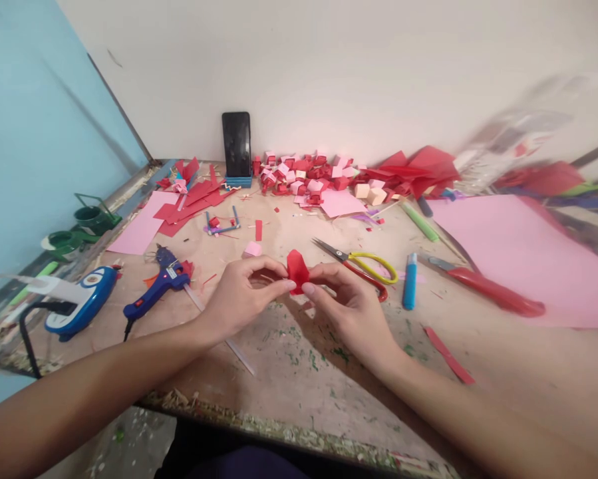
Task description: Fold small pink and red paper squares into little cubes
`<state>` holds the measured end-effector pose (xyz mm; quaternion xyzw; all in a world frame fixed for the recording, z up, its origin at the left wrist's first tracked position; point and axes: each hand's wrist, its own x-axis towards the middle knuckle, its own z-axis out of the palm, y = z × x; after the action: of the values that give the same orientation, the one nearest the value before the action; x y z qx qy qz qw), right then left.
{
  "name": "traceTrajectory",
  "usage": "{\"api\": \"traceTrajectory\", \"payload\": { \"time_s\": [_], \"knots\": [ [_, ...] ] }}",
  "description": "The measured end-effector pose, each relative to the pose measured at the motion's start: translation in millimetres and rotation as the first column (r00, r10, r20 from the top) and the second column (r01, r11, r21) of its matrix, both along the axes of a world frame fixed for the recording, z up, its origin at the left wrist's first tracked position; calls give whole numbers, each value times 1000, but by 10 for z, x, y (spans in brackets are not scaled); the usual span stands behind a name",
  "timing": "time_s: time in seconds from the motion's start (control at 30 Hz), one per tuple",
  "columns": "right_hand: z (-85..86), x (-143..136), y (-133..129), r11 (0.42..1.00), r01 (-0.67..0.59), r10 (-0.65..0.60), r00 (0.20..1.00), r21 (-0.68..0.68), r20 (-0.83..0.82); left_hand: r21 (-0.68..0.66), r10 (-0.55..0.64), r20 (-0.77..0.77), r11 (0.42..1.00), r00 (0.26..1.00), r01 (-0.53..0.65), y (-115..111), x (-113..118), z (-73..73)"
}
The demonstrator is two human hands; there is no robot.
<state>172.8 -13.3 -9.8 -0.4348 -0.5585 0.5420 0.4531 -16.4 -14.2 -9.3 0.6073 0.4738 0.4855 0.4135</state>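
Between my two hands, over the middle of the table, is a small curved piece of red paper [297, 269]. My left hand [243, 286] pinches its left edge between thumb and fingers. On the other side my right hand [351, 306] grips the right edge the same way. A small pink paper cube [251, 249] sits just behind my left hand. Scissors [348, 256] with one yellow and one red handle lie beyond my right hand, blades slightly apart. To the left rests a blue glue gun [161, 279] with a clear glue stick.
Many pink and red paper cubes [303, 176] are heaped at the back wall beside a propped phone [237, 143]. A blue capped tube [410, 283], a red-handled knife [493, 286] and pink sheets [528, 259] lie right. A blue-and-white power strip [86, 303] stands left.
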Motion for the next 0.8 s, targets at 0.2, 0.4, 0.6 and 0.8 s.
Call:
{"api": "traceTrajectory", "payload": {
  "time_s": [0.2, 0.4, 0.6, 0.8],
  "knots": [
    [6, 7, 16, 997, 39, -43, 998, 73, 53, -4, -19, -1, 1000, 1000, 19, -2, 0, -9],
    [-3, 7, 25, 996, 44, -44, 999, 84, 6, -20, -23, 13, 1000, 1000, 23, -1, 1, 7],
    [-20, 20, 40, 993, 45, -45, 999, 109, -4, -22, -39, 5, 999, 999, 39, -6, 6, 20],
    [2, 18, 39, 989, 25, -28, 999, 144, 24, 34, -59, -74, 998, 996, 62, -15, 8, 38]
  ]
}}
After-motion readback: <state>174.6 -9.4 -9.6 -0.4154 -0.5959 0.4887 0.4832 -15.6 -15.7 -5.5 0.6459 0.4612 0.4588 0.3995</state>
